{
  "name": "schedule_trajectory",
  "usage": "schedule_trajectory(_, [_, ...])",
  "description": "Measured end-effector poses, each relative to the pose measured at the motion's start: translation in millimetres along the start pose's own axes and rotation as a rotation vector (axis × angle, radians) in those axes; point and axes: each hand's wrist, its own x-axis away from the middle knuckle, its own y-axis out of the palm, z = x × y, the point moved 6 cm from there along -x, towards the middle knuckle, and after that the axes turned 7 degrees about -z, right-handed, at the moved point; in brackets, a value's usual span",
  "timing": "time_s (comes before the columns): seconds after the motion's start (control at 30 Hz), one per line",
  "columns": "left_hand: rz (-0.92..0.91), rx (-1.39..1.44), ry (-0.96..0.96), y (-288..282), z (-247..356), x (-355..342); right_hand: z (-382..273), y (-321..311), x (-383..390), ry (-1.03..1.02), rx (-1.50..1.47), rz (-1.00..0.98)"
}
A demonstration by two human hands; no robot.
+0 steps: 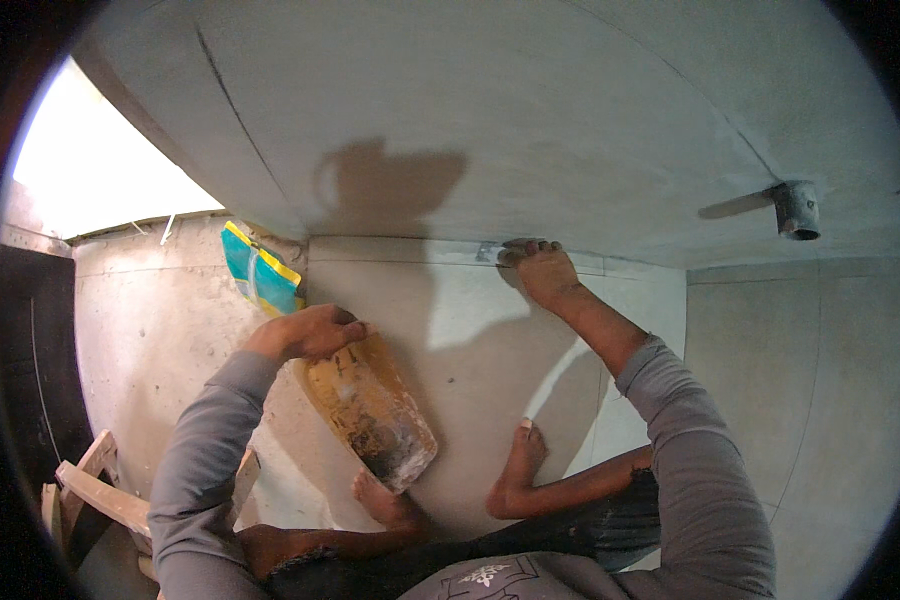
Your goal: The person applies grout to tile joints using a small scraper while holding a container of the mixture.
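My left hand (315, 331) is closed on the upper rim of a worn yellow plastic tub (355, 395), tilted over the floor beside my left foot. Pale residue coats the tub's lower end. At the seam where the grey wall meets the floor, my right hand (546, 275) is closed round a small putty knife (490, 252). Its flat grey blade rests against the seam; the handle is mostly hidden in my fingers. Dark lines run along the tiled floor (470, 385) close to the wall (530, 110).
A teal and yellow bag (260, 268) lies by the wall left of the tub. A short grey pipe (797, 212) sticks out of the wall at right. Wooden furniture (105, 495) stands at lower left near a dark panel (35, 350). My bare feet (520, 470) rest on the floor.
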Motion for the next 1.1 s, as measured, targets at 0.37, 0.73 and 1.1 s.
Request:
schedule_trajectory(0.37, [0.087, -0.072, -0.016, 0.6, 20.3, 3.0, 105.6, 59.6, 29.3, 0.199, 0.118, -0.213])
schedule_trajectory(0.73, [0.010, 0.004, 0.003, 1.7, 14.5, -13.8, 5.1, 72.8, 32.6, 0.264, -0.581, 0.276])
schedule_trajectory(1.1, [0.098, -0.058, 0.077, 4.6, 14.6, 2.5, -51.4, 93.5, -9.5, 0.503, -0.781, 0.391])
